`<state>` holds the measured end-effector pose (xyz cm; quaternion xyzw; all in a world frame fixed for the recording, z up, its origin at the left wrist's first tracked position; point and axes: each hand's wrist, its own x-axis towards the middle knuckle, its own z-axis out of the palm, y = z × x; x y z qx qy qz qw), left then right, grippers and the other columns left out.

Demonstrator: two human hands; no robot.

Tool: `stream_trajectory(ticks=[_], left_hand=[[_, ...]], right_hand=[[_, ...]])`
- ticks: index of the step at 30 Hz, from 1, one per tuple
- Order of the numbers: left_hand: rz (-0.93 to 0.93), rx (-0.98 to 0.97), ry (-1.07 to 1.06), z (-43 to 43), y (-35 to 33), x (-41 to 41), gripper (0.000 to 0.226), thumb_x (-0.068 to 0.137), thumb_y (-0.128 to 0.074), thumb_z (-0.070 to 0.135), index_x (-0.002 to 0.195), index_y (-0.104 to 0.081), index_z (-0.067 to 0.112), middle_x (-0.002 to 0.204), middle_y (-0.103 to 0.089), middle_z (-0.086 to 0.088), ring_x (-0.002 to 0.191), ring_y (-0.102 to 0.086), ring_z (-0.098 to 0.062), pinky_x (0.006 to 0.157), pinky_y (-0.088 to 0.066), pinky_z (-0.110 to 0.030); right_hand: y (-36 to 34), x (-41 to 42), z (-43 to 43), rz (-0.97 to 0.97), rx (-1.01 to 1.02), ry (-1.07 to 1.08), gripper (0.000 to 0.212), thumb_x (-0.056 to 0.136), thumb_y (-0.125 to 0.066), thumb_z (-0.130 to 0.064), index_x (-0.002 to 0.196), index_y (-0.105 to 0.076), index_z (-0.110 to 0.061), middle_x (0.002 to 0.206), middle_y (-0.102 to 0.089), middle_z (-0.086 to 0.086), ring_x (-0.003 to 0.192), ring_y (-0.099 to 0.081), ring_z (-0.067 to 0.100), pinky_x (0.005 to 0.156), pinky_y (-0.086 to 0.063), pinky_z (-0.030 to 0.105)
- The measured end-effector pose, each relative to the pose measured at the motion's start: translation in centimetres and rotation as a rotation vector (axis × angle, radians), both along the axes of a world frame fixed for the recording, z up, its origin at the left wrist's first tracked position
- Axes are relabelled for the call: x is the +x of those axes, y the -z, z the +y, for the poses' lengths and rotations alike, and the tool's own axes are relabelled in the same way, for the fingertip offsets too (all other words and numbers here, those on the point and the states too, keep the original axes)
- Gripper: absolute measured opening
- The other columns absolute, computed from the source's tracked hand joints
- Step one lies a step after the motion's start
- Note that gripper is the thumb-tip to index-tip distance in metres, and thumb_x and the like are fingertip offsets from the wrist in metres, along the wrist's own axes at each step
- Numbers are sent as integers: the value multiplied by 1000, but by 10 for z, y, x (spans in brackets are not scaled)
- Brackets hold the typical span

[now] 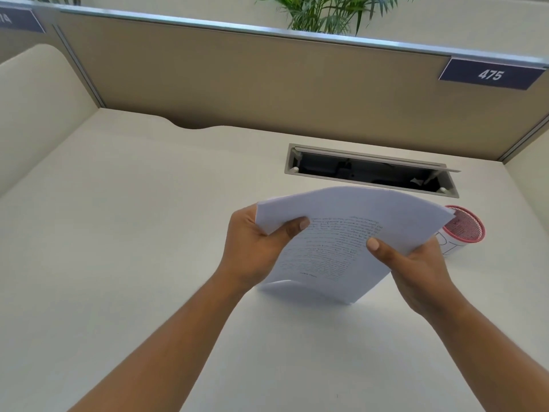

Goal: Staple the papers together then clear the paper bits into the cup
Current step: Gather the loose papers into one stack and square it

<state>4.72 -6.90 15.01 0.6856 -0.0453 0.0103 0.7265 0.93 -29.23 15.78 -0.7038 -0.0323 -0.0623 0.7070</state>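
Here the left hand [252, 242] and right hand [416, 269] each pinch a side of the papers [341, 242], bowed at centre frame above the desk [148, 233]. The cup [465, 230] stands just right. No stapler or paper bits show; stapling seems undone.

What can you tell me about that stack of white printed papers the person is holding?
The stack of white printed papers is several thin sheets, the top one carrying lines of small dark text too blurred to read. It is held above the pale desk, bowed into an arch, with its near bottom edge at or close to the desktop. The left hand pinches its left edge, thumb on top; the right hand grips the right side likewise. Its far corner overlaps the view of a red-rimmed paper cup.
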Motion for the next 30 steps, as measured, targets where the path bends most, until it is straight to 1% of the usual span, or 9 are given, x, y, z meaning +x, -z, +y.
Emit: stream_trajectory(ticks=[5, 8, 11, 14, 16, 19, 23, 26, 30], left_hand=[[27, 30, 1, -1, 2, 1, 40, 66, -86, 29, 104, -74, 24, 101, -77, -3, 95, -72, -26, 77, -62, -36], [79, 71, 70, -2, 6, 0, 25, 75, -84, 24, 98, -76, 27, 98, -78, -4, 94, -73, -29, 77, -63, -43], [24, 68, 53, -2, 6, -5, 10, 80, -81, 25, 89, -79, 29, 93, -79, -4, 85, -74, -30, 75, -63, -51], [-6, 16, 3, -3, 4, -8, 18, 73, -87, 27, 89, -79, 29, 92, -79, -1, 85, -75, -27, 71, -64, -40], [7, 22, 6, -3, 6, -8, 28, 68, -86, 28, 94, -77, 31, 94, -79, 2, 88, -75, -22, 73, -63, -34], [16, 30, 74, -3, 11, -9, 22, 74, -81, 26, 92, -78, 37, 96, -79, 4, 91, -75, -19, 78, -63, -38], [17, 77, 101, -4, 14, -9, 27, 79, -79, 21, 87, -78, 47, 94, -79, 8, 87, -74, -14, 80, -60, -37], [-7, 54, 78, -5, 13, -11, 21, 79, -77, 25, 86, -78, 45, 93, -78, 1, 84, -72, -18, 80, -59, -43], [4, -34, 62, 1, 12, -11, 19, 80, -79, 24, 89, -79, 41, 91, -79, 9, 85, -75, -16, 77, -63, -41]], right_hand=[[-2, 2, -3, 1, 5, -37, 45, 70, -68, -14, 91, -70, -54, 96, -75, -15, 99, -70, 11, 78, -59, 29], [3, 2, -2, 31, -21, -44, 34, 73, -73, -25, 97, -71, -49, 104, -75, -11, 105, -69, 20, 86, -58, 37], [-1, 0, -5, 13, 6, -9, 38, 73, -72, -16, 95, -72, -47, 101, -76, -9, 102, -70, 21, 86, -57, 43], [-7, -2, -6, -27, 28, -37, 33, 72, -80, -24, 98, -73, -43, 103, -75, -9, 100, -70, 20, 83, -57, 42], [-4, -3, -5, -26, 21, -20, 41, 74, -78, -11, 96, -73, -45, 100, -76, -11, 97, -71, 15, 81, -58, 35], [2, -4, -2, 0, 54, -4, 47, 73, -65, -5, 93, -73, -46, 98, -76, -12, 96, -71, 12, 77, -57, 27], [5, -4, -1, 18, 79, 14, 45, 74, -62, -5, 93, -74, -44, 97, -76, -10, 95, -71, 13, 78, -57, 30], [3, -6, 1, 3, 78, 21, 44, 76, -66, -5, 93, -74, -45, 96, -76, -11, 95, -71, 14, 81, -56, 37], [-3, -7, -1, -48, 98, 2, 45, 77, -65, -7, 95, -72, -48, 95, -74, -14, 95, -70, 14, 81, -58, 36]])
